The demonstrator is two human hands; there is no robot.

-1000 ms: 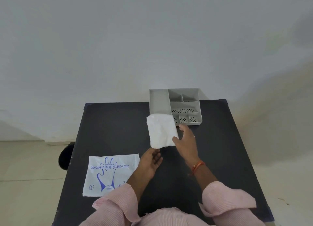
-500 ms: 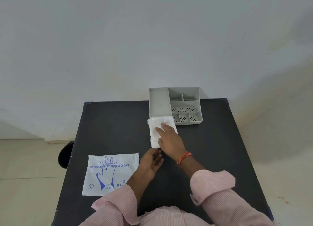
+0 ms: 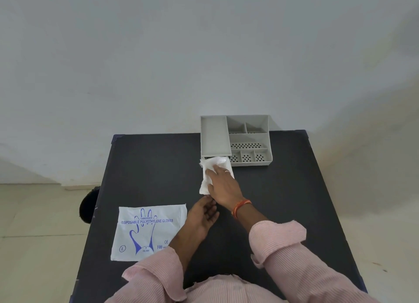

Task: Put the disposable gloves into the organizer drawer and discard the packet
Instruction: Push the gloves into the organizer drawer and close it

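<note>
- Overhead view down onto a dark table [image 3: 145, 166] set against a pale wall [image 3: 158, 53], with tiled floor [image 3: 34, 212] at the left.
- At the table's far edge, a grey plastic organizer [image 3: 249, 141]: one long plain section on the left, several smaller compartments on the right, some with dotted bottoms.
- Below the long left section, a low drawer opening facing the viewer, with a white stack of gloves [image 3: 207, 178] lying partly at its mouth and partly on the table in front.
- Right hand [image 3: 223, 184] laid flat on top of the glove stack, fingers spread a little and pressing down, not clamped around anything; a ring on one finger, an orange thread band [image 3: 241, 207] at the wrist.
- Left hand [image 3: 201, 216] resting on the table just behind the near end of the gloves, fingers loosely curled and slightly apart, fingertips near the stack's edge; actual contact with it too hard to make out.
- Empty-looking white packet [image 3: 147, 230] lying flat on the near left part of the table, printed in blue with a hand outline and the words "Disposable Polyethylene Gloves"; its right edge tucked under the left forearm.
- Pink striped sleeves [image 3: 283, 246] rolled back on both arms.
- A dark round object [image 3: 87, 205] partly visible beyond the table's left edge, unclear what.
</note>
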